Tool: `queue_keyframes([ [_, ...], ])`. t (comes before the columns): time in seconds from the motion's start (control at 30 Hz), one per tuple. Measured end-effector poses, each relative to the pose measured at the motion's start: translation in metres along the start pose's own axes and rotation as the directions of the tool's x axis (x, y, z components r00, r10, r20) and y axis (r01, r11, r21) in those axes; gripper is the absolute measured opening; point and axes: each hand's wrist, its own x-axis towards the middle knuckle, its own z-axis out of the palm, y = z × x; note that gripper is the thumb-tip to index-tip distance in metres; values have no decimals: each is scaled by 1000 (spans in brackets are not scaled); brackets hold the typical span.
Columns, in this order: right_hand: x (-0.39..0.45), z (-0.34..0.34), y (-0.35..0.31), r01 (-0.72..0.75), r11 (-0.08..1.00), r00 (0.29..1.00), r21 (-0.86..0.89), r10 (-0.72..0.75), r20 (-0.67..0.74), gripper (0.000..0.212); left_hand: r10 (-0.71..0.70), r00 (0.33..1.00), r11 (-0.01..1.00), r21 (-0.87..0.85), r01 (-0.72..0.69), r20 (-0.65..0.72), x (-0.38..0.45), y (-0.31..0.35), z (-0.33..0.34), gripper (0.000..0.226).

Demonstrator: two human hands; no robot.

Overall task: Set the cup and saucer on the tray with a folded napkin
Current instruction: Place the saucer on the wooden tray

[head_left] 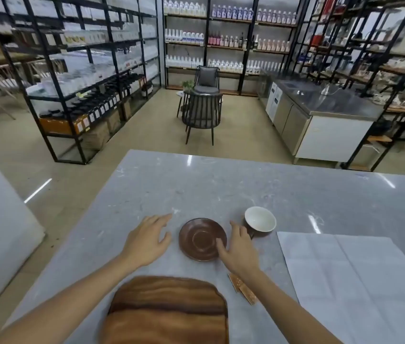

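A brown saucer [200,238] lies on the grey marble table. Behind it to the right stands a cup [260,218], white inside and brown outside. My right hand [238,247] rests at the saucer's right rim, fingers spread, thumb touching the rim. My left hand [147,240] hovers open just left of the saucer, apart from it. The wooden tray [166,311] lies near the front edge, between my forearms. A large white napkin [355,281] lies unfolded and flat at the right.
A small brown patterned card-like item [242,289] lies under my right wrist, beside the tray. Beyond the table's far edge are two dark chairs [202,115], a steel counter [325,115] at right, and shelving racks with bottles all around.
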Motion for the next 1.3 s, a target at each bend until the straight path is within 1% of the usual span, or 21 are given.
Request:
queue_keyframes([
  [0.07, 6, 7, 7, -23, 1000, 997, -13, 24, 76, 71, -39, 996, 998, -36, 42, 77, 4, 1, 14, 56],
  [0.17, 12, 19, 20, -41, 999, 987, 19, 38, 158, 68, -77, 988, 995, -50, 84, 136, 8, -2, 40, 58],
  [0.23, 15, 25, 23, -31, 996, 983, 78, 16, 181, 65, -103, 982, 992, -59, 113, 157, 13, -3, 51, 59],
  [0.37, 20, 31, 28, -15, 989, 981, 148, -14, 195, 64, -90, 971, 988, -102, 115, 220, 19, -4, 71, 60],
  [0.6, 27, 41, 40, 14, 976, 979, 217, -58, 198, 69, -106, 968, 978, -151, 142, 227, 25, -3, 89, 64],
  [0.83, 32, 43, 44, 29, 961, 980, 276, -81, 180, 71, -111, 976, 977, -160, 142, 187, 26, -1, 93, 66],
  [0.9, 33, 40, 42, 39, 964, 979, 264, -90, 185, 72, -122, 979, 980, -137, 145, 166, 25, 2, 90, 66],
  [0.97, 15, 38, 39, 22, 965, 979, 260, -74, 191, 72, -98, 973, 981, -145, 129, 210, 12, 4, 87, 67],
  [1.03, 13, 39, 39, 18, 967, 978, 255, -71, 197, 73, -112, 973, 979, -145, 143, 202, 8, 5, 88, 67],
  [1.13, 14, 35, 37, 48, 969, 979, 241, -94, 181, 74, -119, 977, 973, -173, 150, 174, 7, 6, 84, 67],
  [1.3, -9, 25, 27, 87, 967, 984, 239, -121, 132, 73, -134, 985, 955, -252, 157, 104, -14, 12, 68, 66],
])
